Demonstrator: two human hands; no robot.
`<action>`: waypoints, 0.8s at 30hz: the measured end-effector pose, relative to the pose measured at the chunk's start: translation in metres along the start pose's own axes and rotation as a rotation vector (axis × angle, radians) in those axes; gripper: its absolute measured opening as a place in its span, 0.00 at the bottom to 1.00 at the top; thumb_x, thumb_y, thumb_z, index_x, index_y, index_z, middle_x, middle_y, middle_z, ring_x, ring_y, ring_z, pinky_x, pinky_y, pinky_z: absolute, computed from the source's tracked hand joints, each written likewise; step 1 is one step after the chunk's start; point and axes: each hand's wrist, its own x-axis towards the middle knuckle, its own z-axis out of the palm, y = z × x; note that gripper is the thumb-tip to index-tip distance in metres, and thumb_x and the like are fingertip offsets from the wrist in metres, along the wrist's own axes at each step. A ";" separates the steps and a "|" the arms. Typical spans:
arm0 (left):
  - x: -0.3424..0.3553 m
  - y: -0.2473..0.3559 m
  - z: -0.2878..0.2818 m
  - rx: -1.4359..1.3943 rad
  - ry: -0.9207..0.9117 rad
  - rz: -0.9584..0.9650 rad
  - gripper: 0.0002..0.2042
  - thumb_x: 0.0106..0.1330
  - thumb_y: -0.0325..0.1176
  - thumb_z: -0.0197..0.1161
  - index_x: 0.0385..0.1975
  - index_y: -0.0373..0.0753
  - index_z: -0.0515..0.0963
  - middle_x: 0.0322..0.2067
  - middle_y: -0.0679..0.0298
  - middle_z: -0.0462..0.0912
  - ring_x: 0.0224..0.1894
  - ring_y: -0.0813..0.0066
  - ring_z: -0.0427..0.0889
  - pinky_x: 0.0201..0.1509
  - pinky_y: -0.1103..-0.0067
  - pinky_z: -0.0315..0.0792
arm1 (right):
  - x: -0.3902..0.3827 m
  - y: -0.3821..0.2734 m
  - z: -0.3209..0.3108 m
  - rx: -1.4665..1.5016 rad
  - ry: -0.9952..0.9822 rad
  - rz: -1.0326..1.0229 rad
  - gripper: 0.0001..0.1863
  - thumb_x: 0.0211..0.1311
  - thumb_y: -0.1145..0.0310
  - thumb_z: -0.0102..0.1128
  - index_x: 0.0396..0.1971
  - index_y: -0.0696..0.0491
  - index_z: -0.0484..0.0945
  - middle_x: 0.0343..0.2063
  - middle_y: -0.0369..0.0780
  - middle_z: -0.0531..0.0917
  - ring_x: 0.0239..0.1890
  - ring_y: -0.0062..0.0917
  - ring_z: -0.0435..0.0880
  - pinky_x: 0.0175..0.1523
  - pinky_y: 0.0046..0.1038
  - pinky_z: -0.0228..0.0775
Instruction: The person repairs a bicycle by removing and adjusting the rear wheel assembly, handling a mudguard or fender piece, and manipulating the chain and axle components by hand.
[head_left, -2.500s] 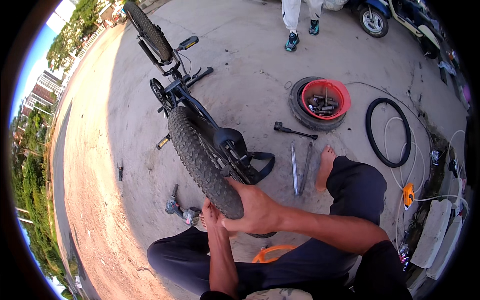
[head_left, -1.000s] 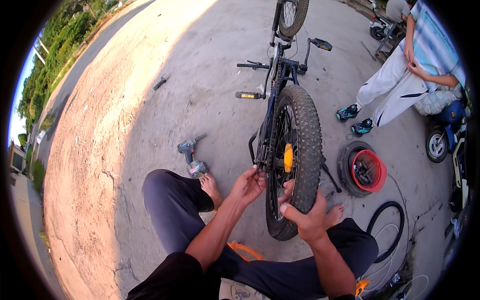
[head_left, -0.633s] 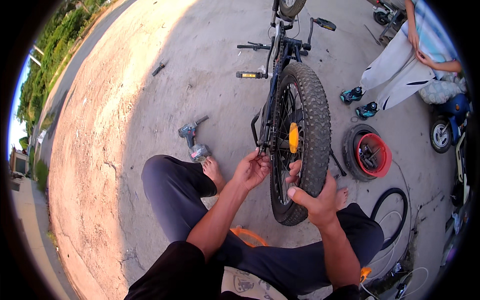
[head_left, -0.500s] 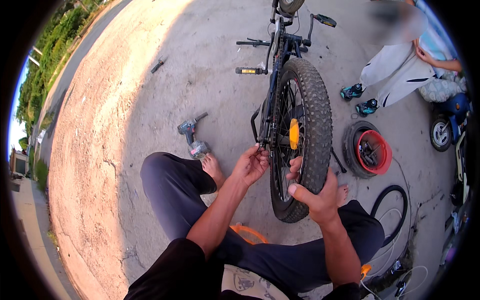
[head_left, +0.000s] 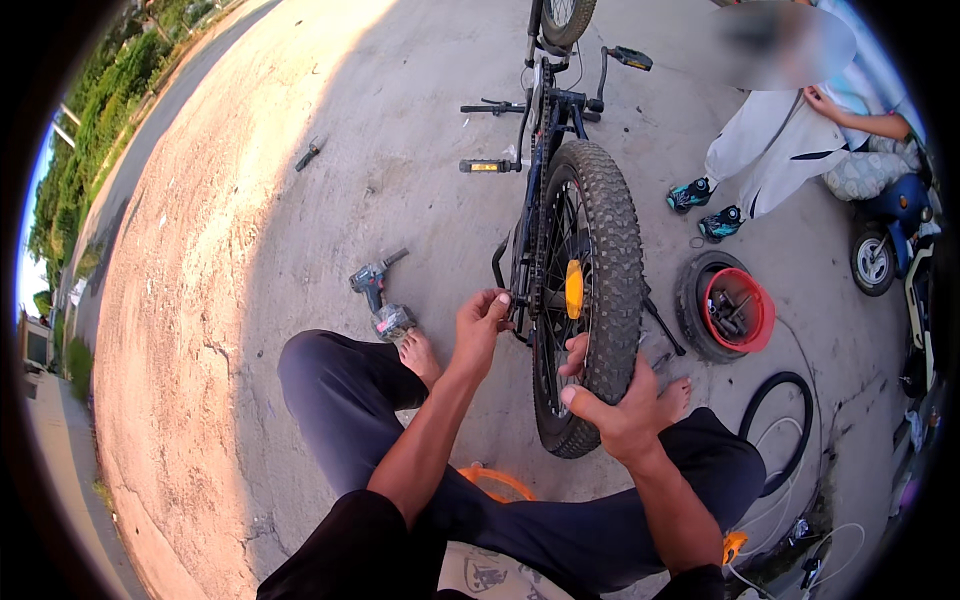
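A dark bicycle (head_left: 545, 150) stands in front of me, its wide knobby tyre (head_left: 615, 240) pointing my way. A yellow reflector (head_left: 574, 288) sits among the spokes. My right hand (head_left: 625, 405) is wrapped round the near right part of the tyre, its fingers reaching in between the spokes. At the left side of the wheel hub, my left hand (head_left: 477, 330) is closed in a pinch beside the frame end. Whatever is between its fingertips is too small and hidden to make out. The chain (head_left: 540, 230) runs along the wheel's left side.
A cordless impact wrench (head_left: 372, 285) lies by my left foot. To the right, a red bowl (head_left: 765, 310) of metal tools rests on a loose tyre (head_left: 690, 310), with a black inner tube (head_left: 805, 420) nearer. Another person (head_left: 770, 150) sits beside a blue scooter (head_left: 885, 225).
My left hand has turned, so its thumb now shows on top at the hub. The right hand keeps its hold on the tyre. The whole view has shifted slightly.
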 end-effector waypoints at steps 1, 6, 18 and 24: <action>-0.002 0.003 0.002 0.124 -0.007 0.058 0.11 0.70 0.38 0.62 0.44 0.38 0.78 0.33 0.71 0.78 0.34 0.83 0.75 0.40 0.79 0.75 | 0.000 -0.001 0.002 0.003 -0.010 0.010 0.24 0.47 0.79 0.68 0.48 0.60 0.73 0.43 0.40 0.79 0.43 0.23 0.81 0.53 0.30 0.73; 0.004 0.005 -0.007 0.149 -0.054 0.061 0.10 0.70 0.36 0.62 0.45 0.37 0.78 0.33 0.72 0.78 0.36 0.84 0.75 0.41 0.80 0.75 | -0.001 -0.007 0.004 0.036 0.001 0.039 0.25 0.47 0.76 0.70 0.48 0.59 0.74 0.42 0.41 0.79 0.45 0.24 0.80 0.55 0.31 0.71; 0.006 0.031 -0.008 0.462 -0.112 0.158 0.13 0.70 0.29 0.60 0.51 0.32 0.76 0.38 0.65 0.81 0.38 0.79 0.76 0.41 0.79 0.73 | 0.004 -0.005 -0.003 -0.189 0.022 -0.100 0.41 0.48 0.54 0.75 0.57 0.64 0.68 0.48 0.48 0.76 0.52 0.36 0.76 0.59 0.33 0.66; -0.014 0.048 -0.014 0.553 -0.124 0.107 0.16 0.69 0.32 0.60 0.54 0.32 0.75 0.44 0.60 0.80 0.42 0.73 0.78 0.45 0.77 0.76 | 0.005 -0.001 -0.022 -0.348 0.016 -0.232 0.46 0.56 0.44 0.69 0.63 0.64 0.64 0.51 0.45 0.75 0.48 0.28 0.77 0.58 0.28 0.66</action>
